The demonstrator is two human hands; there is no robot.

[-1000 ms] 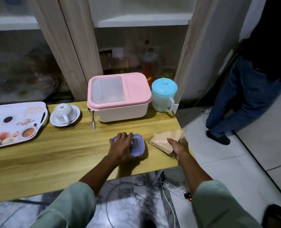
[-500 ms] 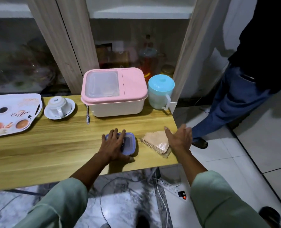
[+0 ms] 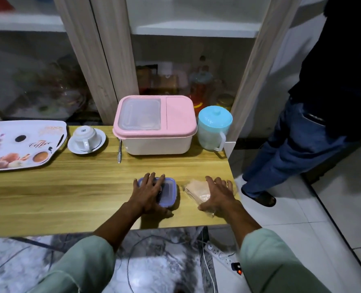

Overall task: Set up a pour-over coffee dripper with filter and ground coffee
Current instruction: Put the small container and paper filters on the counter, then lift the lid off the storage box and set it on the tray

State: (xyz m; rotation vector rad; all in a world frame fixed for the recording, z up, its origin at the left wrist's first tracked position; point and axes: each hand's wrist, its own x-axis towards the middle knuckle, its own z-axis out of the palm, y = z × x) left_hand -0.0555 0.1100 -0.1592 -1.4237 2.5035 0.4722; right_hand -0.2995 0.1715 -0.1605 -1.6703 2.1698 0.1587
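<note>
Filters, a stack of brown paper cone filters in a clear plastic sleeve [image 3: 198, 190], lie near the front right corner of the light wooden table [image 3: 69, 187]; my right hand [image 3: 218, 194] lies flat on them, fingers straight and spread, nothing gripped; my left hand [image 3: 148, 192] rests over the small blue-lidded plastic box [image 3: 168, 192] just beside the stack, fingers loosely draped on the lid, whether they clasp the edges I cannot tell; box contents hidden, likely the ground coffee, only a guess; no dripper seen, maybe inside the pink-lidded white storage bin [image 3: 155, 125] at the back; beside the bin a lidded teal plastic jug [image 3: 214, 127], a metal spoon [image 3: 119, 150], an upturned white cup on a saucer [image 3: 86, 137], a printed serving tray [image 3: 23, 142]; a person in jeans [image 3: 291, 144] stands off the right end; judgement: filters are very light, thin and floppy, the sleeve slippery, sheets cling together; I would pinch one filter at its open rim edge, holding the stack down with the other fingers; box is rigid, light, take it by the sides; task looks barely begun.
</note>
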